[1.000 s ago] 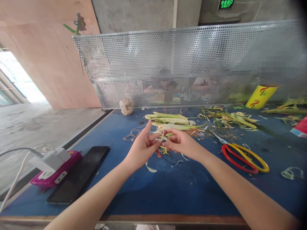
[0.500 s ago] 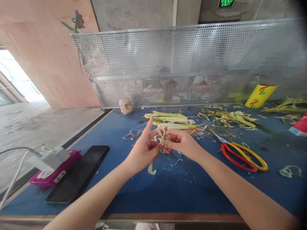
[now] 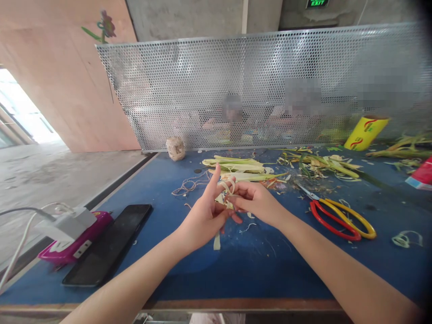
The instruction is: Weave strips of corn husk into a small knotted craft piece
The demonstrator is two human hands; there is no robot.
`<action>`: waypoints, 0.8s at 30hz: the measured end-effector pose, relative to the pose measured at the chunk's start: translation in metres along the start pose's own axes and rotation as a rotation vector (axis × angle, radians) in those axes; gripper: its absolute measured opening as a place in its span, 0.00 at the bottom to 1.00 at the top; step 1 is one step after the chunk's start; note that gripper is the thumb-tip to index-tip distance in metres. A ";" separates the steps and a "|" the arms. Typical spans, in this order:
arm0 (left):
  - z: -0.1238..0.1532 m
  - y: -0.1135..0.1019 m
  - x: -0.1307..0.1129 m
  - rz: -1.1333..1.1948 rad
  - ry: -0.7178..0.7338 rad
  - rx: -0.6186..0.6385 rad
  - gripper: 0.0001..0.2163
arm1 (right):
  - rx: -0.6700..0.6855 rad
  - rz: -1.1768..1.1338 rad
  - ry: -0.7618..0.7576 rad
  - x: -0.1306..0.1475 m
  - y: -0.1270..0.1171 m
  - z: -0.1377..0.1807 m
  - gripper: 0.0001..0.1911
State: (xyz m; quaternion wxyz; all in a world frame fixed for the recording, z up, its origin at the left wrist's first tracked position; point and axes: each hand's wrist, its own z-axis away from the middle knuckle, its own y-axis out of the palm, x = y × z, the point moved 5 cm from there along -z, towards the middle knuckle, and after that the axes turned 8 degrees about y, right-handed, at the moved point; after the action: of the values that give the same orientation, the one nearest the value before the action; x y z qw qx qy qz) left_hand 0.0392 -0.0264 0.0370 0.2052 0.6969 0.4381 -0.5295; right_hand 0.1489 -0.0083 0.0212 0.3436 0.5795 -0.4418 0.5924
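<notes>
Pale, ribbon-like husk strips [image 3: 222,196], looking like corn husk, are bunched and looped between my two hands above the blue table. My left hand [image 3: 205,211] is closed round them, its thumb pointing up, and one strip end [image 3: 217,242] hangs below it. From the right, my right hand [image 3: 254,200] pinches the same strips, its fingertips close to the left fingers. Just beyond my hands lie several flat green-and-white husk leaves [image 3: 239,165]. A tangle of thin brown string [image 3: 191,182] rests left of them. How the strips are joined is hidden by my fingers.
Scissors [image 3: 337,216] with red and yellow handles lie right, near leaf scraps [image 3: 329,165]. A yellow roll [image 3: 366,132] leans by the perforated metal screen [image 3: 202,90]. Left are a phone [image 3: 110,245], a purple power strip [image 3: 72,245] with chargers, and a round beige lump [image 3: 175,148].
My left hand has shifted slightly right and turned a little. The hanging strip end now points straight down instead of curling. The right hand stays nearly in place, still pinching.
</notes>
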 end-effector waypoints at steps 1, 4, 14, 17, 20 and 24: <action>0.000 0.001 0.000 -0.010 0.004 0.005 0.43 | 0.004 -0.029 0.009 -0.001 0.000 0.000 0.09; 0.002 0.003 0.000 -0.031 0.009 0.022 0.42 | 0.044 -0.140 0.001 -0.001 -0.001 0.000 0.10; 0.000 -0.010 -0.002 0.173 -0.016 -0.190 0.41 | 0.149 -0.181 0.019 0.002 0.001 0.002 0.12; -0.002 -0.010 0.001 0.244 -0.071 -0.217 0.40 | 0.130 -0.086 0.015 0.004 0.000 0.005 0.13; -0.003 -0.011 0.003 0.221 -0.108 -0.235 0.39 | 0.126 -0.010 -0.001 0.007 0.001 0.007 0.12; -0.003 -0.018 0.004 0.184 -0.121 -0.314 0.40 | 0.119 0.048 -0.008 0.008 0.002 0.007 0.09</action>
State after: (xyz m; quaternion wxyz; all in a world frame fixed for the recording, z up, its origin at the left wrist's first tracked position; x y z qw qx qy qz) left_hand 0.0265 -0.0129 0.0372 0.3847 0.6602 0.4367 -0.4748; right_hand 0.1490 -0.0163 0.0289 0.2925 0.5904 -0.4211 0.6233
